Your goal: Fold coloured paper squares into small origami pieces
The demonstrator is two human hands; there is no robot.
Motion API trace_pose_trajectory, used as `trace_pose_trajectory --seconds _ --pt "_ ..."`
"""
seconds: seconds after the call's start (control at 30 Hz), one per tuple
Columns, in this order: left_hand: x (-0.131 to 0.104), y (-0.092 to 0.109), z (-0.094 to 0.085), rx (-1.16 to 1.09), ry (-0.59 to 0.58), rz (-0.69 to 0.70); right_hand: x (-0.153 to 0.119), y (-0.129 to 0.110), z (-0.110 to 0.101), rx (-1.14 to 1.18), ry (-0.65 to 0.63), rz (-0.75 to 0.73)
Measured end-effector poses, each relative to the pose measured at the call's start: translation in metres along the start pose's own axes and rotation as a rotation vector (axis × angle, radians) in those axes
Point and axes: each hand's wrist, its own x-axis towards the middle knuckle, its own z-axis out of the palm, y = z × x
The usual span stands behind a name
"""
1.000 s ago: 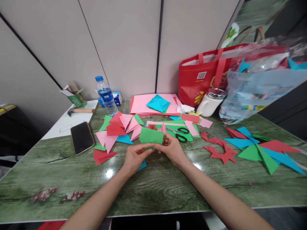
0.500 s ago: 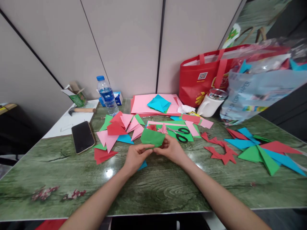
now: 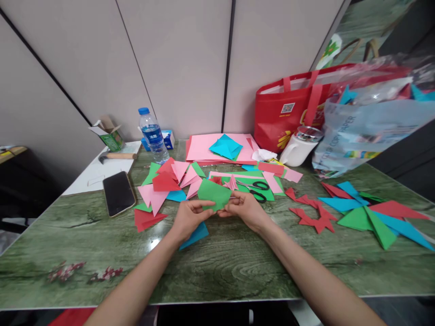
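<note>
Currently left hand [image 3: 188,220] and right hand [image 3: 247,210] have fingers clamped on green paper [image 3: 215,192]; scissors [image 3: 260,185] lie farther, to the right.

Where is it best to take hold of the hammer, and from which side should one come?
Probably by the wooden handle, near its right end, coming from the front right. The hammer lies sideways, its metal head at the left, and the green box is behind it. The left hand is nearer, but it holds the green paper.
</note>
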Motion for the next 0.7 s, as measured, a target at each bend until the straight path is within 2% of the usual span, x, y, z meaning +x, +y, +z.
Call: trace_pose_trajectory --seconds 0.13,0.2,0.3,0.4,0.5,0.6,0.7 --pt "0.002 0.003 -0.004 -0.044 -0.008 -0.035 0.000 -0.003 -0.002 -0.002 -0.049 0.008" --pt "0.002 0.004 -0.006 -0.053 0.011 -0.048 0.001 -0.004 -0.002 0.012 -0.026 -0.025" --pt "0.003 0.004 -0.008 -0.013 0.015 -0.056 0.004 -0.004 -0.004 -0.020 0.090 -0.154" --pt "0.004 0.004 -0.008 0.039 -0.035 -0.039 0.005 0.001 -0.005 -0.250 0.130 -0.314" --pt "0.005 0.003 -0.006 0.010 0.028 0.045 0.006 0.007 -0.005 -0.490 0.120 -0.387" --pt "0.005 0.002 -0.005 -0.023 0.162 0.183 0.006 0.011 -0.002 -0.516 0.212 -0.402" --pt "0.004 0.000 -0.004 0.012 0.121 0.201 0.005 0.013 0.002 -0.451 0.257 -0.355"
